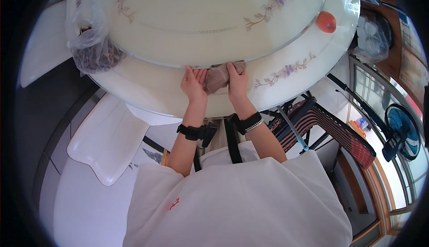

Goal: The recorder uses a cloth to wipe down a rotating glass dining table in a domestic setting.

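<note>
A crumpled brown cloth (217,77) lies on the round white table (147,90), right at the edge of the glass turntable (201,19) with purple flower prints. My right hand (237,81) presses down on the cloth and grips it. Flat on the table beside the cloth rests my left hand (193,84), its fingers straight and touching the cloth's left side. Both wrists wear black bands.
A clear plastic bag (91,41) with dark contents sits at the table's left. An orange fruit (326,22) lies at the right rim. White chairs (107,140) stand on the left, a striped folding chair (330,126) and a blue fan (402,131) on the right.
</note>
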`<state>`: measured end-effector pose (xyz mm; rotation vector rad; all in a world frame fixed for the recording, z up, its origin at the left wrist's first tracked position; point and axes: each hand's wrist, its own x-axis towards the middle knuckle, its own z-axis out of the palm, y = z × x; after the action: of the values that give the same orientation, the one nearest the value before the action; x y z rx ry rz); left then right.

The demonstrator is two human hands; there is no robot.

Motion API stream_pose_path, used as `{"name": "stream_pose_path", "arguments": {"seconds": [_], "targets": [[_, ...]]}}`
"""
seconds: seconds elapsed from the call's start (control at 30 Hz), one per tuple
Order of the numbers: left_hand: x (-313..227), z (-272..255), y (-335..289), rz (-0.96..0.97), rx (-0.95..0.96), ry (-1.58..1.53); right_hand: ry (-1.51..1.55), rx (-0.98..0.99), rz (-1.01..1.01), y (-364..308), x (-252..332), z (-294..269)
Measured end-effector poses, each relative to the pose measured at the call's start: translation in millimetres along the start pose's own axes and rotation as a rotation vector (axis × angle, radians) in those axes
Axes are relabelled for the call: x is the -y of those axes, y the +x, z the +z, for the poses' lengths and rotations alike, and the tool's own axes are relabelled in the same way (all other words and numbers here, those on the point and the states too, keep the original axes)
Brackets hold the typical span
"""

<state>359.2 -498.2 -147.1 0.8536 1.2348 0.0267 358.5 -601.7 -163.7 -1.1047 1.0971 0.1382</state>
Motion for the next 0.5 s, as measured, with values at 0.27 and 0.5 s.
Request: {"name": "stream_pose_path", "arguments": {"seconds": [0.27,0.5], "targets": [[1.0,-10.7,7.3,-0.025,0.055,-0.067,-0.077,0.148,0.110,37.9,45.7,-29.5],[-11.0,-14.1,12.4,-0.020,0.031,-0.015,-0.160,0.127,-0.010,99.0,136.6,-83.6]]}}
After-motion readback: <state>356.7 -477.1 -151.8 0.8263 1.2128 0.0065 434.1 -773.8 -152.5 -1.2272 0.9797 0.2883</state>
